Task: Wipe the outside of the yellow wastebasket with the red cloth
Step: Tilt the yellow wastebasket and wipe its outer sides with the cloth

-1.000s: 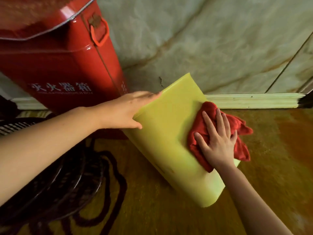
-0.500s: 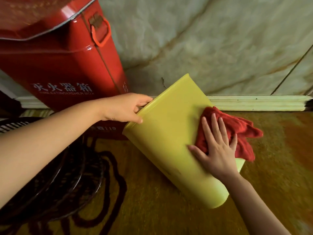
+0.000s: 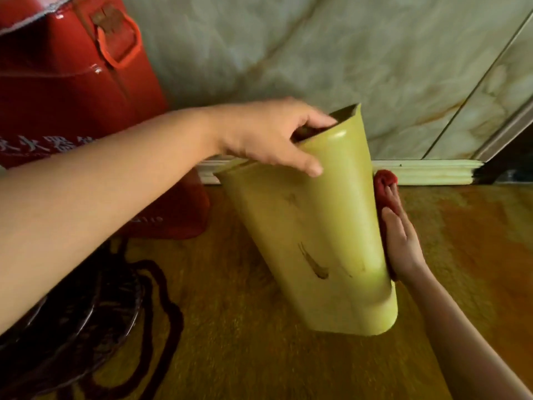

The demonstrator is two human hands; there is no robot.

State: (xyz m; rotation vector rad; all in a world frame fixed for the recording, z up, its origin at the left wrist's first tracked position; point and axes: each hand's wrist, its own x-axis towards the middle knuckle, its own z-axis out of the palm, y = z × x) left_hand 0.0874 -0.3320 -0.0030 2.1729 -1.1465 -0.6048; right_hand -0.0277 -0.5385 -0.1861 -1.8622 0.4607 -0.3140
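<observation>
From our head camera, our left hand [image 3: 271,140] grips the top rim of the yellow wastebasket [image 3: 311,232], fingers curled inside. The wastebasket leans on the brown floor [image 3: 230,327] beside a big red box [image 3: 72,90]. Our right hand [image 3: 401,241] lies flat and open, pressing the red cloth [image 3: 385,183] against its right side.

Left hand [image 3: 268,140] grips wastebasket [image 3: 311,232] rim; right hand [image 3: 402,243] presses cloth [image 3: 383,183].
</observation>
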